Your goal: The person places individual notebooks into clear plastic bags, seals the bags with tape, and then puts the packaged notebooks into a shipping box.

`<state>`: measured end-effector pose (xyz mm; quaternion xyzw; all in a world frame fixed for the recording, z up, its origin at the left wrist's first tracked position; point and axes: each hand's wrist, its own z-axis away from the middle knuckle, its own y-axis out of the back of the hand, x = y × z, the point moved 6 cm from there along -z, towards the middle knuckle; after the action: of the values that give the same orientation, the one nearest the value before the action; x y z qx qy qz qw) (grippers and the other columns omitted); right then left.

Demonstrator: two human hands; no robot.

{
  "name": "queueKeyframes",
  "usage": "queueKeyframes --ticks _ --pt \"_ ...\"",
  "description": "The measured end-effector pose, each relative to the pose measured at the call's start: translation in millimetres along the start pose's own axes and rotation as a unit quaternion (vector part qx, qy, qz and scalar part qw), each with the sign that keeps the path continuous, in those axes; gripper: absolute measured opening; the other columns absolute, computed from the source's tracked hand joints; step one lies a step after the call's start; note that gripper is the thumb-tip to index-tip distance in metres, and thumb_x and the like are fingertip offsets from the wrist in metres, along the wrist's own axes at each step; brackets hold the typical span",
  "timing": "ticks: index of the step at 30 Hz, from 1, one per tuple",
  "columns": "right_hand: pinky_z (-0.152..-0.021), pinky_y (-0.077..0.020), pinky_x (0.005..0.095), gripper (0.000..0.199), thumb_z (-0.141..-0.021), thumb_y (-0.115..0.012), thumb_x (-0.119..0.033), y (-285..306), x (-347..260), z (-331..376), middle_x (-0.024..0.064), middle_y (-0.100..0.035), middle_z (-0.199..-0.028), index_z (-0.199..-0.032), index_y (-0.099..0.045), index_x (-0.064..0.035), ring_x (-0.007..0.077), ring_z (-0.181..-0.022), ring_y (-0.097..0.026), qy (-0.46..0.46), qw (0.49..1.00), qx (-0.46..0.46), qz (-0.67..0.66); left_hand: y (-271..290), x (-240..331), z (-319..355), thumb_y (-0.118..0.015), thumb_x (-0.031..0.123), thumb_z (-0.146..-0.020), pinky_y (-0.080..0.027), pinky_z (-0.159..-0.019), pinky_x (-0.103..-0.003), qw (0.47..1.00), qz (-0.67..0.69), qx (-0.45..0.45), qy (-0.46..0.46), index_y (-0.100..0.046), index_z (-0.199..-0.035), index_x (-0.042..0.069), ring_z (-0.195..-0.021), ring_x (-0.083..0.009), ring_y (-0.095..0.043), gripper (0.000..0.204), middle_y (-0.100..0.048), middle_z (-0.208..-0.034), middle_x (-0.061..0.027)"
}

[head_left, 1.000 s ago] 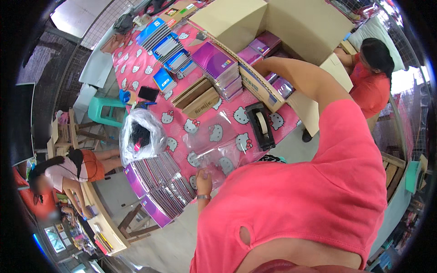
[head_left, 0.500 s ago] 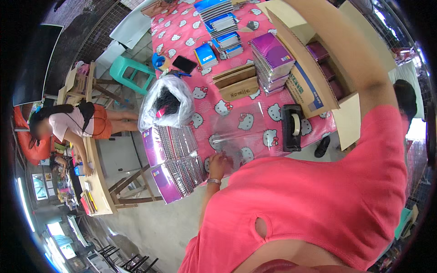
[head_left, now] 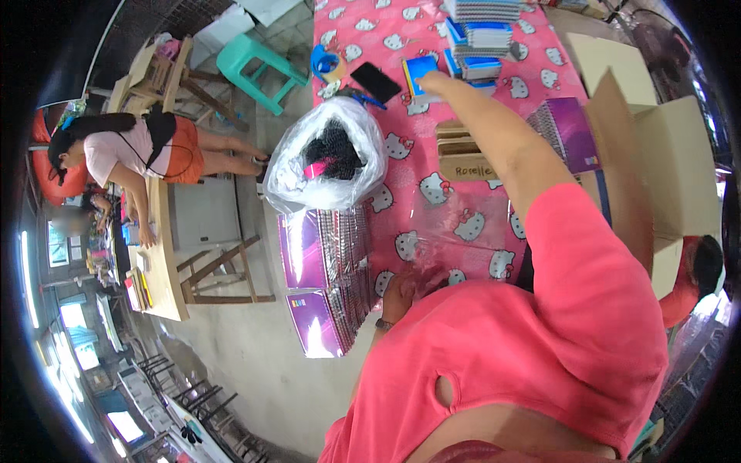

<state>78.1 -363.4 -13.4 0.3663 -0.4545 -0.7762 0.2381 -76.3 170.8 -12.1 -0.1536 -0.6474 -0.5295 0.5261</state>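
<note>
My right hand (head_left: 434,83) reaches far across the table, its fingers closed at the right edge of a small pile of blue notebooks (head_left: 419,68). Close to my body, my left hand (head_left: 397,298) grips the near edge of a clear plastic bag (head_left: 455,224) lying flat on the pink cloth. Its fingers are partly lost against the crumpled plastic. Beside that hand, on the left, are two clear-wrapped bundles of purple spiral notebooks (head_left: 302,251). Taller stacks of blue notebooks (head_left: 478,38) stand just past my right hand.
An open clear bag (head_left: 282,166) with black netting sits behind the wrapped bundles. A phone (head_left: 376,83), tape rolls (head_left: 330,66) and brown cardboard pieces (head_left: 465,168) lie on the table. More purple notebooks (head_left: 567,131) and an open carton (head_left: 621,162) stand at right. Another person (head_left: 131,150) leans over a left-hand table.
My right arm has swung from the carton side over the table to the blue notebooks. My left hand stays at the plastic bag's near edge. The whole view has shifted.
</note>
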Motion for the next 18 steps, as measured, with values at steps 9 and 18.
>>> queueKeyframes --ticks 9,18 --pt "-0.088 -0.0479 0.0392 0.052 -0.073 -0.064 -0.045 -63 9 -7 0.0195 -0.064 -0.109 -0.105 -0.066 -0.004 0.0301 -0.102 -0.062 -0.286 0.89 0.081 -0.345 -9 -31 8 -0.055 0.009 -0.085 -0.047 -0.081 -0.037 0.981 0.074 -0.023 0.177 -0.059 -0.113 0.005 -0.097 -0.0293 -0.059 0.028 -0.06 -0.105 -0.0144" --pt "-0.072 -0.0549 0.0409 0.055 -0.062 -0.079 -0.026 -98 16 -53 0.0191 -0.065 -0.098 -0.104 -0.06 0.004 0.0294 -0.082 -0.066 -0.315 0.782 0.147 -0.517 -5 -11 -21 -0.055 0.01 -0.088 -0.049 -0.077 -0.032 0.972 0.09 -0.025 0.218 -0.06 -0.115 0.007 -0.091 -0.0215 -0.061 0.027 -0.062 -0.101 -0.0115"
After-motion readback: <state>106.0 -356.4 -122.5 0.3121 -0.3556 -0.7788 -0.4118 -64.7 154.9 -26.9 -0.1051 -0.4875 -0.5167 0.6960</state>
